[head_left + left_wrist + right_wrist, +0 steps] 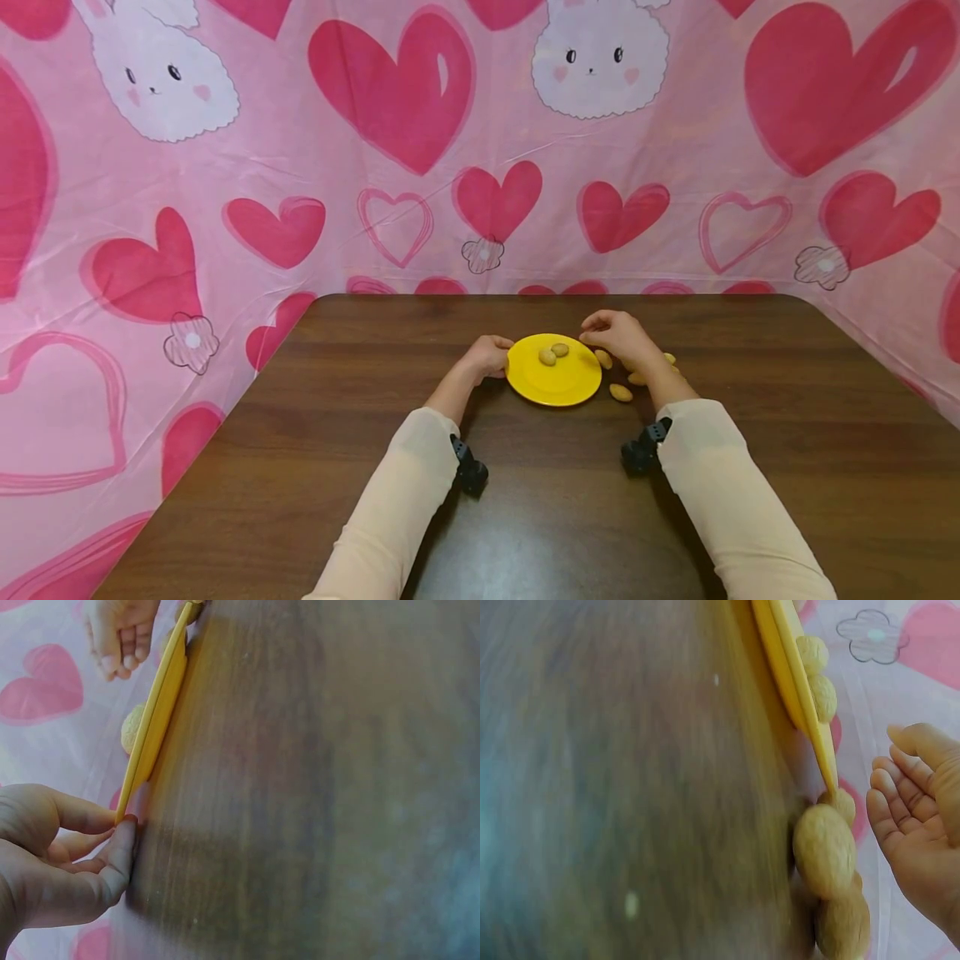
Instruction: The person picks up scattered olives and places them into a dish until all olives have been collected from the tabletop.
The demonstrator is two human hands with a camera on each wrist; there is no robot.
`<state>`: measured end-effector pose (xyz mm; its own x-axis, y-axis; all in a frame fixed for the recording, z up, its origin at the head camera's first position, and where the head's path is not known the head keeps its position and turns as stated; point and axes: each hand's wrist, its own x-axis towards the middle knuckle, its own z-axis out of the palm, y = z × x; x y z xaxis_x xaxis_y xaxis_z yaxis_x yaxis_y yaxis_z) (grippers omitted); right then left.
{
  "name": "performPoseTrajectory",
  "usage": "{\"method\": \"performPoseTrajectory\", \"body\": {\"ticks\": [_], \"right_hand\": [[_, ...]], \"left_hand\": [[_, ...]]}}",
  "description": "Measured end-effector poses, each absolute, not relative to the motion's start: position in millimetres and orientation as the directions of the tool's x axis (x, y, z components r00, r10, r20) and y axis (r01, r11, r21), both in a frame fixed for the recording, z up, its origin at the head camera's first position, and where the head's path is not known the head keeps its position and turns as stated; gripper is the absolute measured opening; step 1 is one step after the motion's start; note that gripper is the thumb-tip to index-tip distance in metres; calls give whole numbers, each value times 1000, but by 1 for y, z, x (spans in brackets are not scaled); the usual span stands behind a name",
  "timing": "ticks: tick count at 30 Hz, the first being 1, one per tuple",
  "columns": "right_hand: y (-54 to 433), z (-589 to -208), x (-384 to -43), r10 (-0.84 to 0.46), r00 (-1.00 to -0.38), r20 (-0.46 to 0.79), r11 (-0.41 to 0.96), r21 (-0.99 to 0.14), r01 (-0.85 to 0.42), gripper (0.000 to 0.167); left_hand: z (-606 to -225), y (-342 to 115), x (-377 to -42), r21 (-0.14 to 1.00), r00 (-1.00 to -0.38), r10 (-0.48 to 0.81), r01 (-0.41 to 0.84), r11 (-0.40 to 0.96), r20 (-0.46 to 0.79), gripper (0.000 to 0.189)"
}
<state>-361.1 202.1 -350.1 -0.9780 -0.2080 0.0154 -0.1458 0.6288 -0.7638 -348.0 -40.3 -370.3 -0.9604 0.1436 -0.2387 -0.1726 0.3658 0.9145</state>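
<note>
A yellow plate point(553, 387) lies on the brown table, with two walnuts point(547, 357) near its far side. My left hand point(486, 358) pinches the plate's left rim between thumb and fingers, as the left wrist view shows up close. Just past the far right edge of the plate is my right hand point(618, 337), raised above the table. Its fingers are loosely bent and hold nothing in the right wrist view. Several more walnuts point(823, 851) lie on the table right of the plate, partly hidden by the right hand and forearm in the head view.
The wooden table point(540, 525) stretches out on all sides of the plate. Behind it hangs a pink cloth point(420, 225) with hearts and white rabbits. Dark wrist cameras point(470, 471) are strapped over both light sleeves.
</note>
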Motion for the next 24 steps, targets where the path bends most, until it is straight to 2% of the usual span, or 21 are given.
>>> {"method": "performPoseTrajectory", "body": {"ticks": [13,17,24], "right_hand": [[222,-352,-354,-218,-975,-32,723,-677,-139,28],[227,-356,-354,-225,-973,-57,741,-658,-133,31],[229,-355,-354,-212,-968,-132,739,-670,-71,37]], "left_hand": [[-373,-39,-353,903,-957,124,-198,381,-262,36],[-376,-40,-358,904,-957,134,-189,384,-257,37],[-370,-41,-349,916,-960,145,-172,362,-238,40]]}}
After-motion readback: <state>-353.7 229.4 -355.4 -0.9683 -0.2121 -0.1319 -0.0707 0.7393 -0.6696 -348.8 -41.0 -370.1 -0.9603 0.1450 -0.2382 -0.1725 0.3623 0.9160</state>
